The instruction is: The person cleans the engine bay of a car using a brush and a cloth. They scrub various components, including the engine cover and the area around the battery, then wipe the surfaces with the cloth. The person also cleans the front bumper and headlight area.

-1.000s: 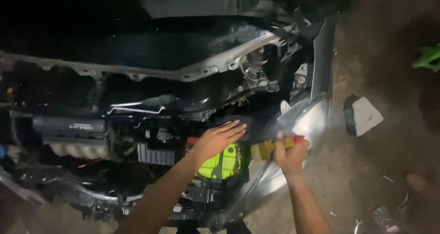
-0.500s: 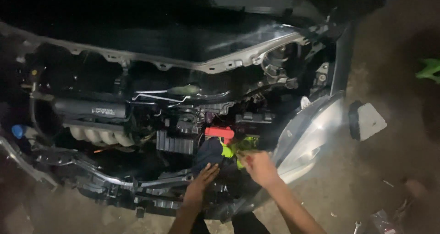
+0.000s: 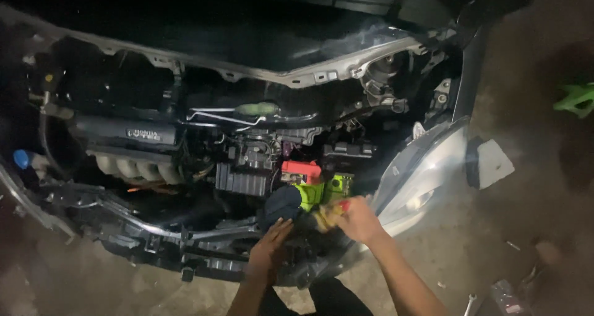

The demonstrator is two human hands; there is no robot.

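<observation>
While the left hand (image 3: 270, 246) spreads fingers on the bay's front edge, the right hand (image 3: 357, 220) grips a yellow-handled tool (image 3: 328, 214).

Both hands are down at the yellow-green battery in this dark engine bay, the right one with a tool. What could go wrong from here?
1. The right hand holds a blurred tool close to the battery and its red terminal cover; a slip could bridge metal parts.
2. The left hand rests among bare front frame rails, where edges could cut.
3. Poor light hides much of the bay.
</observation>
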